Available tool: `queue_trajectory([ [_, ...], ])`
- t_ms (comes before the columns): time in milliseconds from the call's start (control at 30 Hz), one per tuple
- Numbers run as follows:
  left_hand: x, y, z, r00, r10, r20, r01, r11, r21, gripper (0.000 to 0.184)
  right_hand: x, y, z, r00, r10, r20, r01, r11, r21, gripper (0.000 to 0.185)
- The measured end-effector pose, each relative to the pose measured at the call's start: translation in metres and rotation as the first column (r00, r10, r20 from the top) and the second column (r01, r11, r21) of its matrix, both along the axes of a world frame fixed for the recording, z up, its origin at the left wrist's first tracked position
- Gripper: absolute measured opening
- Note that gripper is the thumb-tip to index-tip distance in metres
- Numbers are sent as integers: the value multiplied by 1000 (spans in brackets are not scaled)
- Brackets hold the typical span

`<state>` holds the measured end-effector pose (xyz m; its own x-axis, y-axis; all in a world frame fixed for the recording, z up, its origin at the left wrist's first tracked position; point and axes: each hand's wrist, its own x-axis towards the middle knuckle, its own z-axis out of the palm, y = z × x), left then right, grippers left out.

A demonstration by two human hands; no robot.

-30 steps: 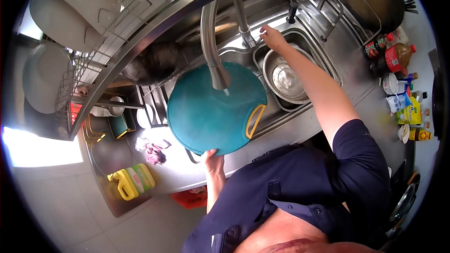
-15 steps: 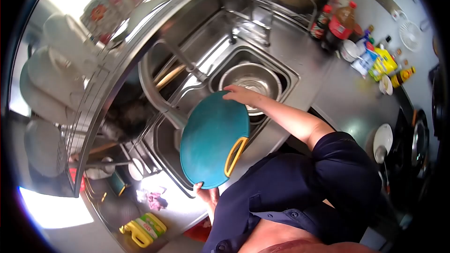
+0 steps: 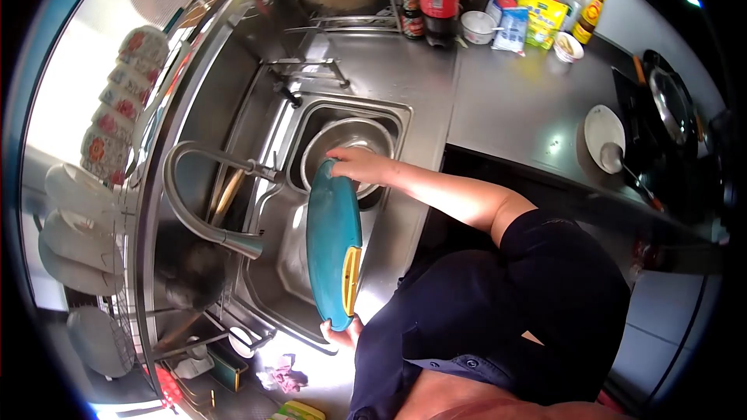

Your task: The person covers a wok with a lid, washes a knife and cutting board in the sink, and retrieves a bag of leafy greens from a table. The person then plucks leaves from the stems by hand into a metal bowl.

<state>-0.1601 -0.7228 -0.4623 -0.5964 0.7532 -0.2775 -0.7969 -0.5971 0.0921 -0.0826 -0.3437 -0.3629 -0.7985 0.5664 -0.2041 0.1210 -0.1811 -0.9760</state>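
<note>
A teal oval cutting board (image 3: 327,241) with a yellow handle is held over the sink (image 3: 272,284), tilted so that I see it partly edge-on. My right hand (image 3: 358,166) grips its far end, fingers closed on the rim. At the near end, my left hand (image 3: 341,333) holds the lower edge, with part of it hidden by the board and sleeve. Beyond the board, a round metal basin (image 3: 373,131) sits in the other sink compartment. The curved faucet (image 3: 187,187) arches to the left of the board.
A metal dish rack (image 3: 140,264) with bowls and plates stands at left. Along the back wall are a large soda bottle (image 3: 438,0), seasoning bottles and a yellow packet (image 3: 542,19). A white plate with a ladle (image 3: 604,136) lies by the stove at right. A pink cloth (image 3: 288,377) lies below the sink.
The cutting board has turned from showing its broad face to nearly edge-on, still in both hands. My view has rotated and shifted, showing more of the counter.
</note>
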Motion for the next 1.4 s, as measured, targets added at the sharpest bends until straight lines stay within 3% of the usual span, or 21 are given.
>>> queue_trajectory([
  [33, 0, 2, 4, 999, -18, 39, 19, 1000, -15, 49, 1, 4, -12, 997, 3, -71, 0, 999, 46, 69],
  [67, 1, 8, 8, 1000, 31, -2, -31, 989, -144, 44, 10, 8, -24, 997, -22, -79, 25, 999, 37, 69],
  [167, 14, 37, 44, 998, -13, -69, -2, 978, -209, 40, 49, 16, -17, 991, -102, -81, 102, 995, -4, 68],
  [200, 19, 47, 52, 996, -38, -84, 18, 973, -231, 42, 62, 19, -12, 988, -141, -56, 139, 990, -31, 60],
  [267, 25, 67, 60, 993, -81, -87, 55, 962, -266, 49, 94, 26, 0, 974, -223, -37, 218, 970, -110, 60],
  [367, 38, 103, 66, 968, -224, -113, 188, 946, -264, 57, 142, 49, -14, 929, -343, -140, 313, 929, -197, 53],
  [400, 44, 118, 65, 980, -192, -50, 172, 947, -273, 62, 159, 60, -28, 903, -390, -183, 353, 913, -204, 51],
  [467, 69, 157, 81, 936, -325, -137, 281, 922, -266, 63, 204, 76, -46, 827, -432, -359, 338, 893, -297, 48],
  [533, 90, 196, 77, 901, -410, -144, 381, 905, -191, 60, 253, 76, -48, 727, -666, -165, 655, 746, -121, 45],
  [600, 110, 236, 73, 828, -540, -150, 506, 835, -214, 60, 310, 74, -47, 681, -732, -7, 720, 671, -176, 46],
  [633, 122, 255, 74, 777, -603, -179, 564, 794, -227, 58, 334, 69, -50, 589, -808, 16, 803, 583, -124, 41],
  [733, 143, 304, 42, 647, -724, -240, 683, 690, -239, 54, 405, 48, -91, 575, -812, 102, 814, 580, 23, 35],
  [900, 201, 354, 7, 538, -809, -234, 746, 587, -315, 55, 479, -31, -115, 620, -747, 239, 778, 625, -64, 17],
  [1000, 231, 374, -6, 477, -856, -200, 794, 517, -319, 58, 514, -75, -126, 536, -791, 294, 839, 539, -80, 17],
  [1100, 258, 382, -10, 404, -901, -154, 829, 433, -355, 57, 557, -114, -114, 380, -858, 346, 917, 398, -21, 14],
  [1200, 263, 387, -17, 100, -985, -140, 824, 161, -544, 42, 622, -144, -129, 35, -944, 327, 943, 140, 303, 15],
  [1300, 261, 395, -14, -152, -987, -46, 707, -76, -703, 37, 669, -153, -107, -296, -913, 280, 872, -138, 470, 13],
  [1333, 261, 397, -13, -221, -975, -4, 651, -145, -745, 36, 677, -154, -104, -315, -911, 265, 863, -158, 479, 13],
  [1400, 260, 396, -18, -265, -964, 5, 561, -159, -812, 38, 689, -151, -100, -356, -906, 230, 844, -206, 495, 13],
])
